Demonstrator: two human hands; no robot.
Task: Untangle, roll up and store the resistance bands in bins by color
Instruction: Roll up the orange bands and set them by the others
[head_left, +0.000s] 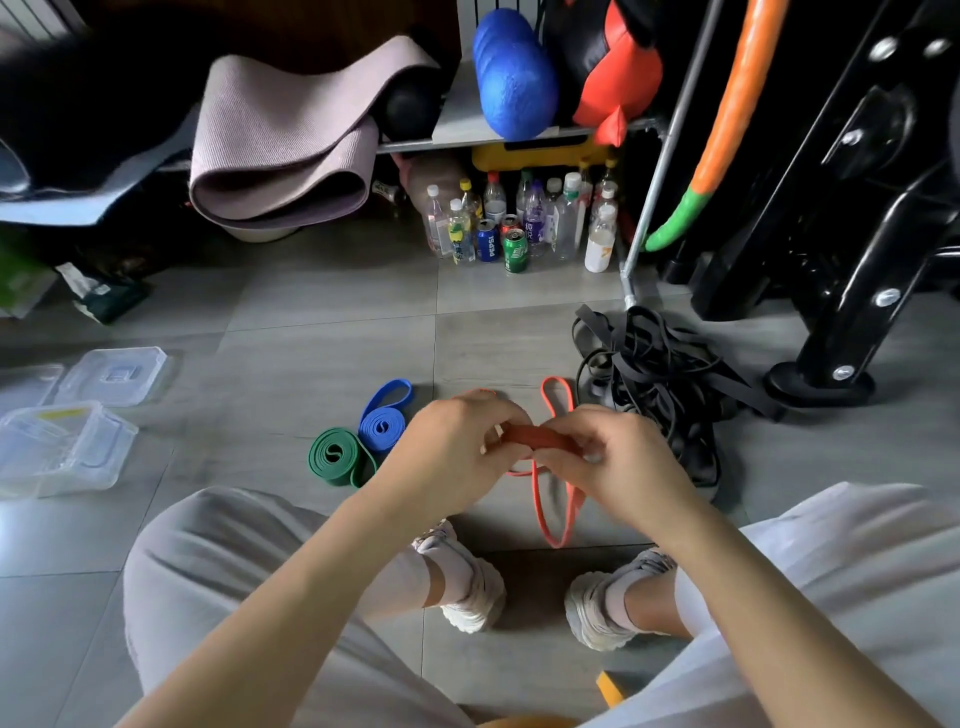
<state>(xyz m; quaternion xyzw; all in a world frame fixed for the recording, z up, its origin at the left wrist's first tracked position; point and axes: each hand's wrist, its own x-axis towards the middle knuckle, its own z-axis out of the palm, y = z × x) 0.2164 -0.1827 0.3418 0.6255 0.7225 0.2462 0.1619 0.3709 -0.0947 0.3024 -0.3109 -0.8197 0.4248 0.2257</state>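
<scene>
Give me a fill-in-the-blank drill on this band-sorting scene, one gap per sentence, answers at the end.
1. The number of hands gripping the orange band, left hand and right hand, is ____.
2. Next to the rolled green band lies a second rolled band, coloured ____.
3. The tangled pile beyond the right hand is coloured ____.
4. The clear bins sit to the person's ____.

Answers: two; blue; black; left.

orange band (537, 437) part-rolled, green roll (335, 457), blue roll (382, 427), black tangle (660, 374)
</scene>
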